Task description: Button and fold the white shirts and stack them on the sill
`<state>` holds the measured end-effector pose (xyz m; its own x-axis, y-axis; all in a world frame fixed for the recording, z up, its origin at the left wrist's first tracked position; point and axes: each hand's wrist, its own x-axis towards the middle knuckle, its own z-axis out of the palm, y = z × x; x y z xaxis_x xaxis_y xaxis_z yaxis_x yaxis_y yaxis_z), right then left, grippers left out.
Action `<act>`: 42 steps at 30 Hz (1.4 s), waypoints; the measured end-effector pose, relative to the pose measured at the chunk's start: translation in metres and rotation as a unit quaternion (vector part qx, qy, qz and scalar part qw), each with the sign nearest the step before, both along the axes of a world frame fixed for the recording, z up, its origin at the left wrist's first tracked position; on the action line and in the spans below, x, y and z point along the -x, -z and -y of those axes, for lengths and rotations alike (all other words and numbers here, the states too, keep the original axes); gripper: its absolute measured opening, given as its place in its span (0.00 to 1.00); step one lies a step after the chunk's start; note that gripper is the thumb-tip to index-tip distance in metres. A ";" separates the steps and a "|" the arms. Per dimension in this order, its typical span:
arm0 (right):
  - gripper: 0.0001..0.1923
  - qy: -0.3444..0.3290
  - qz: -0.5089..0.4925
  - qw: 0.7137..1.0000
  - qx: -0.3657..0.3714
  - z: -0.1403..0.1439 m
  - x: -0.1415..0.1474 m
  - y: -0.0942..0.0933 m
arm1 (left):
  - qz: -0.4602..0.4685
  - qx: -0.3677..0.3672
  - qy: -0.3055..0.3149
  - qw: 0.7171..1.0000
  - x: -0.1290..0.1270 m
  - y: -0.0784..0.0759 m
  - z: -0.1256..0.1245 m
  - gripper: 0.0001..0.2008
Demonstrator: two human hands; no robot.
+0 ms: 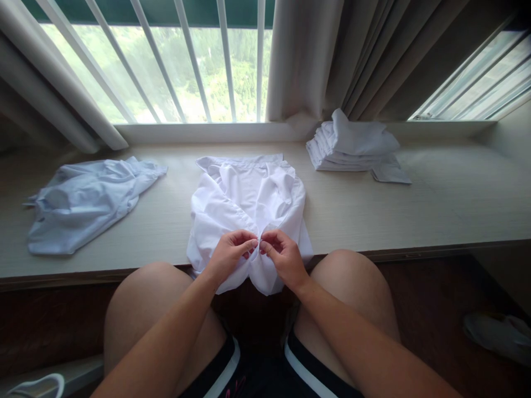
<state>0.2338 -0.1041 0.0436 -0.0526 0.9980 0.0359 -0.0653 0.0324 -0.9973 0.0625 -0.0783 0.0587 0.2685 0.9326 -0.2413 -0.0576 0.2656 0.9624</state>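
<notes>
At the centre of the frame we pinch the front edges of a white shirt (248,213) together, left hand (229,255) and right hand (283,255) both grasping the cloth. A folded stack (352,146) sits upper right; a crumpled shirt (85,202) on the counter (448,204) at left looks undone.

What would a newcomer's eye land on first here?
First, the white shirt spread at the middle of the window ledge, with the left hand and right hand pinching its front edges together. Then the crumpled pale blue shirt at left and the stack of folded white shirts at back right.
</notes>
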 end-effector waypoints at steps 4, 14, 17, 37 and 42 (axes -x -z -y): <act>0.10 -0.008 -0.007 1.000 0.001 0.000 0.000 -0.002 | 0.001 0.015 0.006 1.000 0.002 0.000 0.000 0.13; 0.10 -0.031 -0.011 0.999 0.012 0.000 -0.002 -0.004 | 0.035 0.033 0.043 0.998 0.007 0.000 -0.002 0.11; 0.10 -0.020 0.005 1.000 0.005 0.001 -0.001 -0.005 | 0.039 0.041 0.037 0.998 0.006 0.000 -0.002 0.12; 0.10 -0.014 0.027 0.999 -0.020 0.002 -0.001 -0.005 | 0.064 0.075 0.031 0.995 0.005 0.001 -0.002 0.14; 0.10 -0.017 0.033 0.999 -0.018 0.002 -0.002 -0.005 | 0.068 0.081 0.034 0.994 0.005 0.000 -0.001 0.13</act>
<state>0.2362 -0.1063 0.0483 -0.0905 0.9937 0.0664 -0.0002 0.0667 -0.9978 0.0578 -0.0774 0.0588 0.3706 0.8630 -0.3433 -0.1604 0.4235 0.8916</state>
